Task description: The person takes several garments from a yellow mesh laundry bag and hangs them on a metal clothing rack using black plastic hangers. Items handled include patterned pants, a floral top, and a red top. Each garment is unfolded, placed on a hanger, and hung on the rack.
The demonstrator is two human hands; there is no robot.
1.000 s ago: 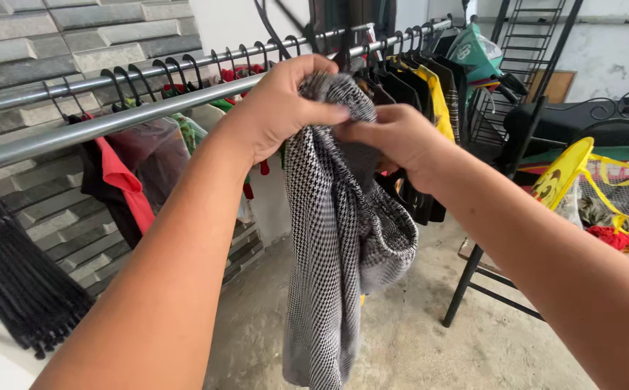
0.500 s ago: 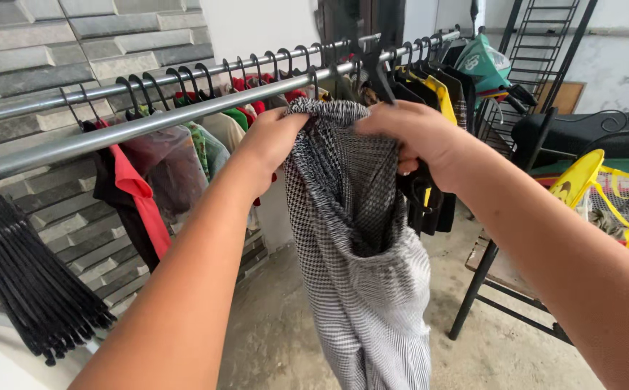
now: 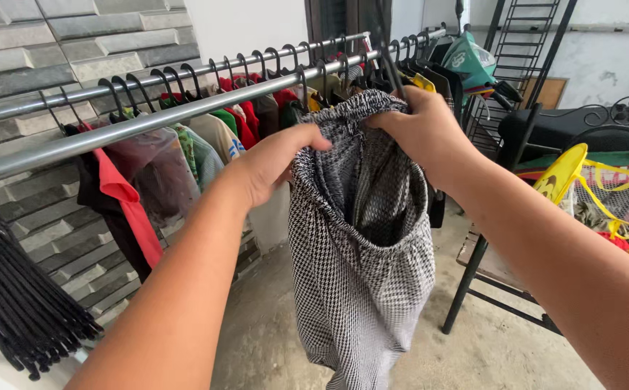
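1. The left hand [image 3: 267, 167] pinches the near-left rim of the garment's [image 3: 361, 282] waistband, fingers closed on the houndstooth cloth.
2. The right hand [image 3: 422, 133] is closed on the far-right rim of the same waistband, and a black hanger [image 3: 392, 68] rises from that fist towards the rail [image 3: 184, 112].
3. Between the two grips the waistband is spread into an open mouth that faces up and towards the camera; the inside of the cloth shows.
4. The garment hangs straight down from both hands, its long axis upright, its lower end running out of the bottom of the frame above the concrete floor [image 3: 278, 339].
5. It hangs in the air, carried by nothing but the hands, just in front of the rail and below its level.
6. The rail runs from the lower left to the upper right; the right hand lies close under its right stretch, and the left hand is lower and farther out from it.
7. The right hand is therefore the nearer one to the rail, and the hanger's top reaches about the rail's level; whether its hook is on the rail I cannot tell.
8. Clothes [image 3: 206, 144] on black hangers fill the rail on both sides of the garment.
9. A bundle of spare hangers [image 3: 18, 303] hangs at the left edge; a yellow net basket [image 3: 603, 195] stands at the right.
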